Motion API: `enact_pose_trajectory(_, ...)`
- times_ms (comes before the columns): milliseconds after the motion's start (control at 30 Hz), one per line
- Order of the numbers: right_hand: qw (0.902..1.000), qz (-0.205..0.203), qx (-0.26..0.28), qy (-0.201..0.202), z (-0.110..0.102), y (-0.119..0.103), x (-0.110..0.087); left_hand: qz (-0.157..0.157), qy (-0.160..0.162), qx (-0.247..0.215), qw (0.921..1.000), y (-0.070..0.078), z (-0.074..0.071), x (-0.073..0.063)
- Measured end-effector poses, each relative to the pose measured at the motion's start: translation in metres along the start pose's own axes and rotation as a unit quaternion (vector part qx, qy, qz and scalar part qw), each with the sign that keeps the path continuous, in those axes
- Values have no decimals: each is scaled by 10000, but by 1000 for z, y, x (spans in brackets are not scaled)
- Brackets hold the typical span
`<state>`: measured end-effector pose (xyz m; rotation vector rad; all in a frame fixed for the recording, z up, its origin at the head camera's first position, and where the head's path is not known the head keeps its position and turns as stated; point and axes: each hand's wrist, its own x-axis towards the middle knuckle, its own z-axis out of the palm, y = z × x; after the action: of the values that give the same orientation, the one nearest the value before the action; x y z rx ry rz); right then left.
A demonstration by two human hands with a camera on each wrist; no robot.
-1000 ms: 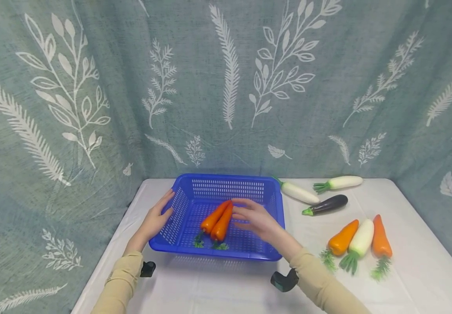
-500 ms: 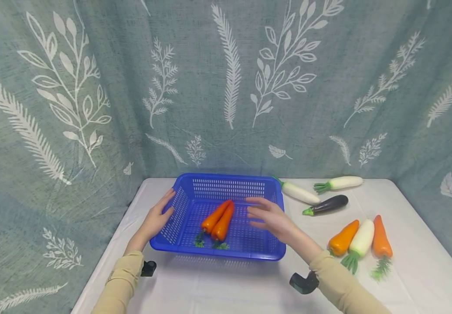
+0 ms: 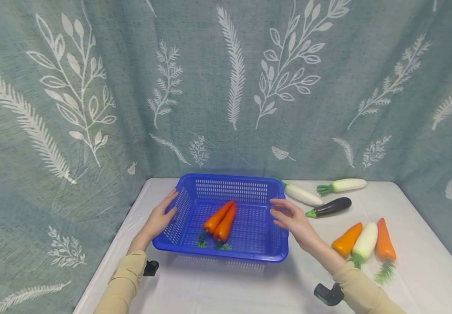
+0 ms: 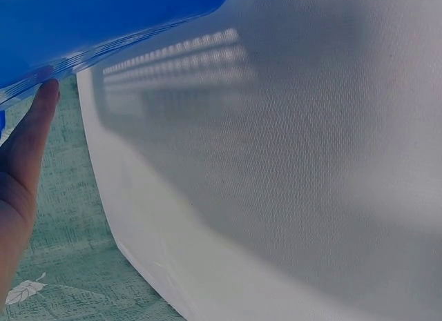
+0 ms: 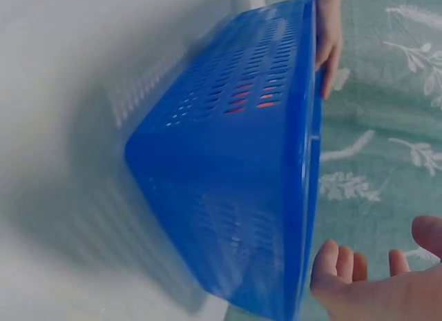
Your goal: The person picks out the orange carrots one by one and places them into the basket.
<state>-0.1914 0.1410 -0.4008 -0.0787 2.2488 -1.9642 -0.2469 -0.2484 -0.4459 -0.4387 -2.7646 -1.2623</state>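
Observation:
A blue plastic basket [image 3: 245,256] with slotted walls stands on the white table, and two orange carrots [image 3: 225,226] with green tops lie side by side on its floor. My left hand [image 3: 158,221] rests along the basket's left rim with fingers extended; the left wrist view shows a digit [image 4: 45,100] against the rim's edge. Over the right rim is my right hand [image 3: 297,223], its fingers loosely bent and holding nothing. In the right wrist view, that hand [image 5: 376,283] appears beside the rim, palm and fingertips visible.
Right of the basket lie two white radishes [image 3: 303,195] [image 3: 349,185] and an eggplant [image 3: 332,206]. Closer on the right, an orange carrot [image 3: 347,240], another radish [image 3: 365,240] and a second loose carrot [image 3: 385,240] form a row. A leaf-patterned curtain [image 3: 218,148] hangs behind the table.
My right hand has moved right, from beside the carrots in the basket to its right rim. The left hand stays on the left rim, and the carrots lie as before.

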Motion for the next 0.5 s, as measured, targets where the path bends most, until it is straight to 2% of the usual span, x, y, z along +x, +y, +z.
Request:
enact_pose_trajectory(100,9999,-17,31,158,-6,1,-2,-45,-18,-13,10000,0,0,0)
enact_pose_trajectory(333,9959,-63,-165,890,-23,6,-2,-81,-36,-34,10000,2,0,0)
enact_pose_trajectory(500,9915,368,-258,1220,-40,13,-2,-114,-59,-76,9999,1,0,0)
